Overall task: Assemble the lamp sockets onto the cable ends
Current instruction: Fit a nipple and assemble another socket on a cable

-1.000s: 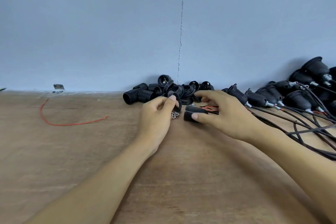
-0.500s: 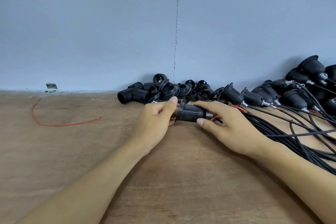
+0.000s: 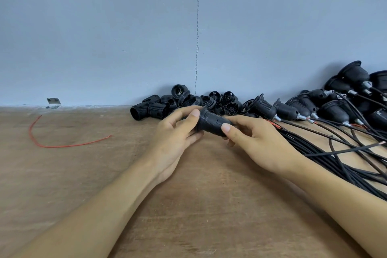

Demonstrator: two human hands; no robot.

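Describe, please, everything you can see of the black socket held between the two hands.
The socket is a black, matte, plastic-looking cylinder with fine ribs round its body and a wider flange at its left end. It lies roughly level, over the wooden table. The left hand grips the flanged end; the right hand pinches the other end.

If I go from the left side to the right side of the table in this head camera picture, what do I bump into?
red wire → left hand → black socket, held by both hands → right hand → bundle of black cables
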